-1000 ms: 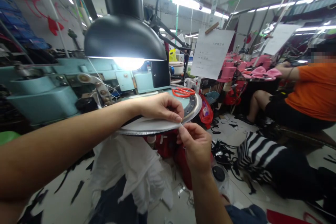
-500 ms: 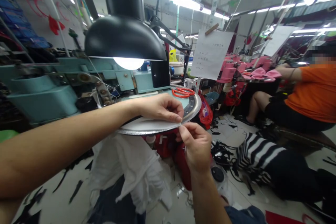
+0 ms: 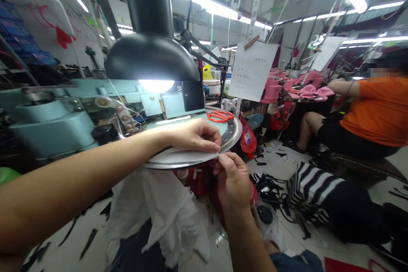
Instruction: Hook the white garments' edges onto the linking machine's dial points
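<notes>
My left hand (image 3: 199,136) rests at the toothed rim of a round metal dial (image 3: 235,131) on a machine, fingers curled and thumb pressed at the edge of a white knitted fabric (image 3: 165,208). The fabric lies along the near rim and hangs below it. Just to the right and slightly lower, my right hand (image 3: 234,174) pinches the fabric's edge between thumb and forefinger, close to the left thumb tip. The fingertips nearly meet. Exactly how much cloth is between them is too small to see.
Red-handled scissors (image 3: 219,116) lie on the dial behind my left hand. A black lamp (image 3: 153,57) hangs low above it. The teal machine body (image 3: 57,127) stands left. At right a person in an orange shirt (image 3: 376,110) sits; striped cloth (image 3: 318,187) lies on the floor.
The camera view has shifted slightly. Both hands stay together at the rim, with my right hand a little lower and further left in the picture. Their pinch on the fabric looks the same.
</notes>
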Action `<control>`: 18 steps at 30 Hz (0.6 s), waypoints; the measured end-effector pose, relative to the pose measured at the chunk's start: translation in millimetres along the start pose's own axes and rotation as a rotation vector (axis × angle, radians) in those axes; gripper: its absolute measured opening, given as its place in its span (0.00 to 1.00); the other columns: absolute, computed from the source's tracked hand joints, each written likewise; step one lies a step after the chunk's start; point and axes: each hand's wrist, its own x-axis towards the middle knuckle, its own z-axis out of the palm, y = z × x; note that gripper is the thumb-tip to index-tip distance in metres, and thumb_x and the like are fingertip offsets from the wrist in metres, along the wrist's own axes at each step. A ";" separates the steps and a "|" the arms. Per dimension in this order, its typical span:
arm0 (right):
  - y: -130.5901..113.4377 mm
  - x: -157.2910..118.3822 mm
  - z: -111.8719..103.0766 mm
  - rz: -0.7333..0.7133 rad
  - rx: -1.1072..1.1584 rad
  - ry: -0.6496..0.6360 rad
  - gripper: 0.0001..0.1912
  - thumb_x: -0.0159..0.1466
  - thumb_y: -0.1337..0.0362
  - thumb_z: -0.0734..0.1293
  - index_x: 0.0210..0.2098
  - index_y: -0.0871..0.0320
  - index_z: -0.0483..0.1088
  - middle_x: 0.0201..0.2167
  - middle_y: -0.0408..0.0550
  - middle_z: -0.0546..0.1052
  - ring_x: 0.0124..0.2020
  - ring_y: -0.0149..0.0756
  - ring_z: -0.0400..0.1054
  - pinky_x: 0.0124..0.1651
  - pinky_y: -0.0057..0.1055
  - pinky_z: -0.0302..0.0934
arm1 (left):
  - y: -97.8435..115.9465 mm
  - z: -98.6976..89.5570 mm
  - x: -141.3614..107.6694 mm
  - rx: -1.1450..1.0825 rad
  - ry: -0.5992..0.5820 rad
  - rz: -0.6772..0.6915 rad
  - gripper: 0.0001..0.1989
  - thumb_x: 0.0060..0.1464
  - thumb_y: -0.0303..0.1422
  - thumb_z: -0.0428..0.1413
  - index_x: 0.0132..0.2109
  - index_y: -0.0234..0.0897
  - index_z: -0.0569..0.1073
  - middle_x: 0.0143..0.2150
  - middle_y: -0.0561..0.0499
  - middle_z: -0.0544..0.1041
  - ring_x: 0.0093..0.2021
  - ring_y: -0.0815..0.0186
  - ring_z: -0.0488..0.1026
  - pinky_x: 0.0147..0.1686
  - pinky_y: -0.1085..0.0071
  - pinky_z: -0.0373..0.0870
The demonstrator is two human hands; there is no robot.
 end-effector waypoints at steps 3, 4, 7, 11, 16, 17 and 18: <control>11.1 -11.0 -12.7 0.040 -0.092 0.110 0.14 0.58 0.53 0.72 0.30 0.58 0.74 0.21 0.40 0.74 0.21 0.28 0.64 0.26 0.25 0.61 | -1.1 -0.3 -1.8 0.020 0.011 0.014 0.15 0.57 0.41 0.60 0.35 0.31 0.74 0.28 0.53 0.72 0.28 0.72 0.66 0.26 0.80 0.63; 17.6 -17.5 -19.4 0.051 -0.133 0.159 0.15 0.58 0.51 0.72 0.32 0.58 0.75 0.22 0.40 0.74 0.22 0.29 0.66 0.27 0.25 0.62 | -2.6 -0.1 -2.6 0.029 0.017 0.022 0.15 0.56 0.41 0.59 0.35 0.31 0.75 0.28 0.53 0.72 0.28 0.72 0.66 0.27 0.79 0.63; 40.2 -40.8 -37.5 0.059 -0.224 0.233 0.19 0.57 0.48 0.71 0.33 0.59 0.74 0.21 0.41 0.74 0.20 0.30 0.67 0.24 0.26 0.62 | -9.8 2.0 -2.4 0.055 0.048 0.053 0.12 0.55 0.38 0.60 0.33 0.31 0.74 0.26 0.54 0.72 0.26 0.72 0.65 0.26 0.79 0.62; 52.0 -65.2 -28.5 0.028 -0.374 0.152 0.19 0.58 0.48 0.70 0.34 0.59 0.73 0.22 0.43 0.75 0.22 0.33 0.68 0.26 0.28 0.64 | -13.4 1.3 4.6 0.081 0.091 0.068 0.10 0.50 0.35 0.62 0.29 0.32 0.74 0.24 0.55 0.72 0.25 0.72 0.65 0.25 0.77 0.63; 44.6 -77.0 30.2 -0.057 -0.644 -0.140 0.16 0.56 0.54 0.72 0.37 0.59 0.75 0.31 0.47 0.78 0.32 0.37 0.70 0.38 0.32 0.65 | 18.2 -4.7 -30.8 0.102 0.316 0.181 0.10 0.52 0.36 0.64 0.38 0.33 0.77 0.37 0.48 0.78 0.38 0.66 0.73 0.40 0.70 0.69; 45.7 -78.9 39.7 -0.066 -0.708 -0.179 0.16 0.54 0.55 0.73 0.38 0.58 0.75 0.31 0.46 0.77 0.30 0.37 0.69 0.36 0.31 0.64 | 26.7 -1.2 -50.3 0.114 0.393 0.228 0.11 0.54 0.36 0.64 0.41 0.34 0.77 0.40 0.47 0.79 0.40 0.66 0.73 0.43 0.69 0.69; 47.2 -80.9 46.2 -0.070 -0.774 -0.206 0.15 0.52 0.57 0.74 0.37 0.57 0.76 0.30 0.45 0.77 0.28 0.36 0.67 0.34 0.31 0.62 | 33.5 5.4 -73.3 0.175 0.490 0.306 0.11 0.55 0.35 0.63 0.44 0.35 0.77 0.41 0.47 0.79 0.39 0.66 0.74 0.44 0.69 0.69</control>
